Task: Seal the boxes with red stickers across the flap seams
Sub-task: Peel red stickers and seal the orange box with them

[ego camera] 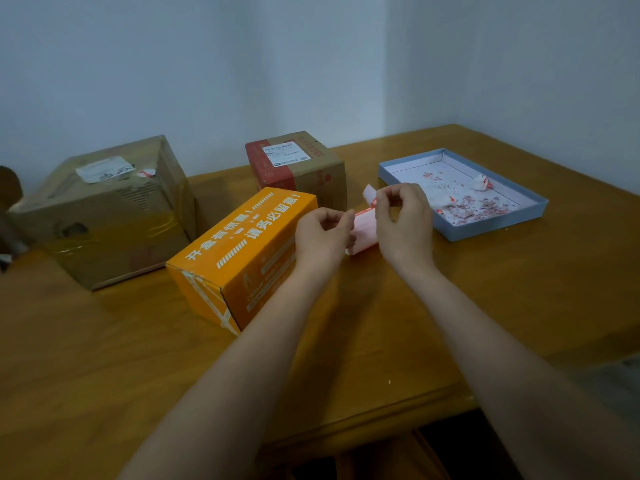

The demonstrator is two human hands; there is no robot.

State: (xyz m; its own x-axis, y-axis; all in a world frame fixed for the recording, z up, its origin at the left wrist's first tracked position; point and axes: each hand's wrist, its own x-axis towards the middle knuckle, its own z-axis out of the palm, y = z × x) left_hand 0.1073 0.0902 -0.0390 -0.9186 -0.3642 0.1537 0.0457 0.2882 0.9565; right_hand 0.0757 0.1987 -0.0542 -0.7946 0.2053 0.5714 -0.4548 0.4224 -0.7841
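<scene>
Both hands meet above the table's middle on a white and red sticker sheet (363,226). My left hand (323,233) pinches its left edge. At the sheet's top, my right hand (403,220) pinches a part that curls up. Just left of my hands lies an orange box (239,254) with white lettering, taped at its near end. Behind it stands a small brown box (301,168) with a red band and a white label. A large brown box (107,209) with clear tape sits at the far left.
A shallow blue tray (533,209) at the right holds red and white sticker scraps. The wooden table (104,358) ends at a front edge near my forearms. Walls stand close behind. A dark object (8,209) shows at the left edge.
</scene>
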